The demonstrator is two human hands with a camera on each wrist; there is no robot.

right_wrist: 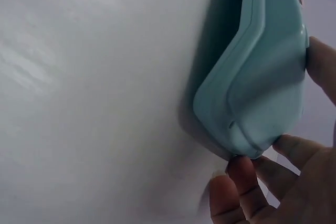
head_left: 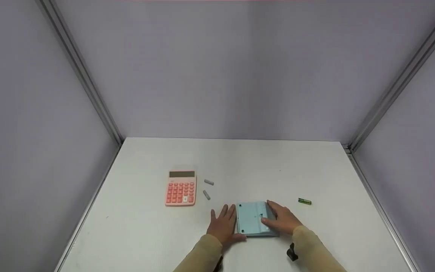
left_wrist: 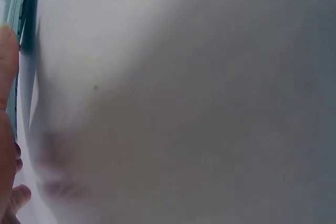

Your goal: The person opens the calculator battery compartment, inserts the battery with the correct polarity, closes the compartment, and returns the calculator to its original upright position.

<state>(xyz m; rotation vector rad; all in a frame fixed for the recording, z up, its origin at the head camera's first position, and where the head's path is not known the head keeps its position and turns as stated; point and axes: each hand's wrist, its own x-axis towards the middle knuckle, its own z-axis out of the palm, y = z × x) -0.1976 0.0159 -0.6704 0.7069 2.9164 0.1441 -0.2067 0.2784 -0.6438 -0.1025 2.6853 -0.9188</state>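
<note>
On the tabletop [head_left: 145, 234], the pale-blue device [head_left: 249, 218] hides its lower face; my right grip [head_left: 283, 220] pinches its right edge; my left grip [head_left: 222, 227], fingers spread, touches its left edge.

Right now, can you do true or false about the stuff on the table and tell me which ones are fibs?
1. The right hand grips the blue gadget. True.
2. The pink calculator lies with its keys facing up. True.
3. The left hand is curled into a fist. False: its fingers are spread out.
4. Two small grey cylinders lie near the pink calculator. True.
5. The green cylinder lies between the hands. False: it lies beyond the right hand, farther right.
</note>
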